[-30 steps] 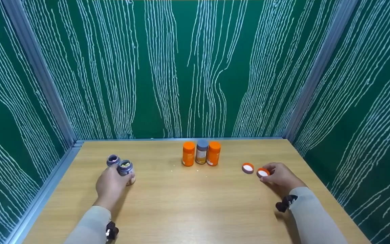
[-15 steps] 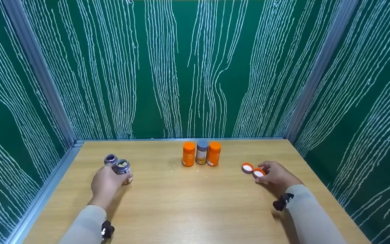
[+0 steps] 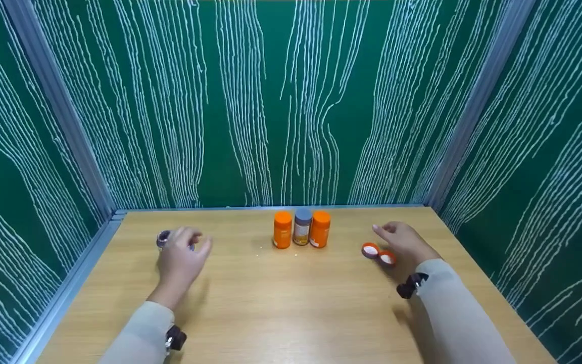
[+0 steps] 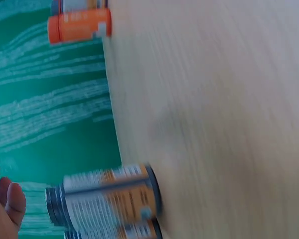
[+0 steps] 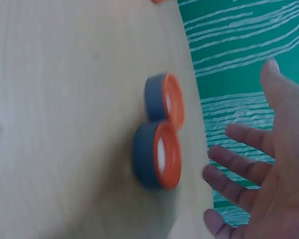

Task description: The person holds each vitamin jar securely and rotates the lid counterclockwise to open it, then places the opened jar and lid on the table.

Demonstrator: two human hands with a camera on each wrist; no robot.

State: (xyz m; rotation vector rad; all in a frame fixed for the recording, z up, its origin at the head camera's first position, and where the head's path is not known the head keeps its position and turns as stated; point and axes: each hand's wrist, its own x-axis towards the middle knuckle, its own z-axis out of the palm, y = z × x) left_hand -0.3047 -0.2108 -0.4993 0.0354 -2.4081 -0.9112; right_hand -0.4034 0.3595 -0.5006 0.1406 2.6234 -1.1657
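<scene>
My left hand (image 3: 182, 260) hovers with loosely bent fingers over two uncapped grey-necked pill bottles at the table's left. One bottle (image 3: 162, 237) shows its open mouth beside the fingers; the other is mostly hidden by the hand. The left wrist view has the nearer bottle (image 4: 109, 199) upright on the table, apart from the fingers. Over on the right, my right hand (image 3: 406, 242) is raised, fingers spread and holding nothing. Below it two grey caps with orange insides, a far cap (image 3: 370, 250) and a near cap (image 3: 387, 259), lie hollow side up, touching each other.
At the back middle stand an orange bottle (image 3: 282, 230), a grey-capped bottle (image 3: 301, 227) and another orange bottle (image 3: 320, 230), side by side. Tiny pale crumbs (image 3: 296, 255) lie before them. Green walls with white lines enclose the wooden table (image 3: 291, 308).
My left hand slid the two bottles slightly left, then let go and rose. My right hand moved the near cap left against the far cap, released it and lifted away.
</scene>
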